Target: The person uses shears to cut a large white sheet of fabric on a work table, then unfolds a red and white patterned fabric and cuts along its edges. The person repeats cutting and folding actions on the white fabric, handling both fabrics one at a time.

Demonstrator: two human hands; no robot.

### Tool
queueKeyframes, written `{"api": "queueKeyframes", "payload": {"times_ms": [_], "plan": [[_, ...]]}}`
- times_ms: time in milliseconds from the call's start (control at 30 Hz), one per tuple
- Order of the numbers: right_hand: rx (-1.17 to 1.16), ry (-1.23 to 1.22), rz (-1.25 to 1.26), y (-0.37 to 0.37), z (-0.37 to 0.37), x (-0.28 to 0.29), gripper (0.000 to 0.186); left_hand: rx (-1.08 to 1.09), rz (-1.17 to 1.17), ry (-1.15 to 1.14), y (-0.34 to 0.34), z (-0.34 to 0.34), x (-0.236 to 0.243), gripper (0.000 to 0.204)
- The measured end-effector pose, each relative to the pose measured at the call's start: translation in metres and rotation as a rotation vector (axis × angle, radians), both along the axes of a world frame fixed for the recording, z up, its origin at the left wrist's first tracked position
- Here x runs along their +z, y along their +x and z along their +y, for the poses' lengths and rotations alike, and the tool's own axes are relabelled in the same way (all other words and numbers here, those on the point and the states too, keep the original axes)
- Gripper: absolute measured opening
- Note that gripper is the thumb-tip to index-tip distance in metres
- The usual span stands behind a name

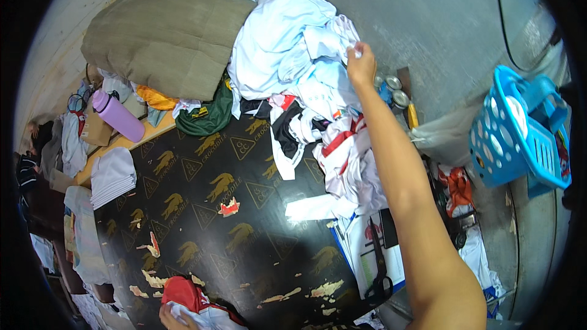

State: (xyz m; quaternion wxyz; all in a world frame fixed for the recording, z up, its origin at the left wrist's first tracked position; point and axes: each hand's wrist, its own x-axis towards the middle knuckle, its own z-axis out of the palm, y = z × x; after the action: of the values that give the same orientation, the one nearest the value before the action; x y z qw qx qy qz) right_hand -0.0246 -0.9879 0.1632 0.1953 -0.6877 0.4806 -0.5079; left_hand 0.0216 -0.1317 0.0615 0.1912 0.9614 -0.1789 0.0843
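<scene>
My right arm stretches up across the right side, and my right hand [362, 64] is closed at the edge of a big heap of white clothes [275, 36]. Its fingers pinch a fold of white cloth [342, 30] next to the grey wall. At the lower edge my left hand [176, 319] is partly cut off; its fingers curl on a red and white garment [186, 296] lying on the dark tabletop [208, 226]. Below the heap, a pile of white, red and black garments [342, 146] spreads along my right forearm.
Black scissors [380, 263] lie on papers beside my forearm. A blue plastic basket [507, 134] hangs at the right. Small cans [398, 99] stand by the wall. Farther left are a brown cushion [168, 33], a purple bottle [118, 115] and stacked white cloth [113, 177].
</scene>
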Motion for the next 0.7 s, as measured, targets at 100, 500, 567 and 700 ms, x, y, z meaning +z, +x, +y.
{"api": "queueKeyframes", "payload": {"times_ms": [100, 500, 567, 700], "plan": [[0.018, 0.051, 0.045, 0.035, -0.077, 0.011, 0.051, 0.040, -0.095, 0.156, -0.021, 0.042, 0.012, 0.058], [0.521, -0.094, -0.340, -0.004, 0.012, 0.143, 0.021, 0.043, -0.026, -0.129, 0.010, -0.044, 0.010, 0.035], [0.639, -0.208, -0.299, -0.028, 0.072, 0.172, 0.020, -0.121, -0.151, -0.273, 0.030, -0.095, 0.015, 0.037], [0.977, -0.052, -0.238, -0.071, 0.213, 0.167, 0.026, -0.277, 0.483, -0.764, 0.033, -0.209, 0.042, 0.047]]}}
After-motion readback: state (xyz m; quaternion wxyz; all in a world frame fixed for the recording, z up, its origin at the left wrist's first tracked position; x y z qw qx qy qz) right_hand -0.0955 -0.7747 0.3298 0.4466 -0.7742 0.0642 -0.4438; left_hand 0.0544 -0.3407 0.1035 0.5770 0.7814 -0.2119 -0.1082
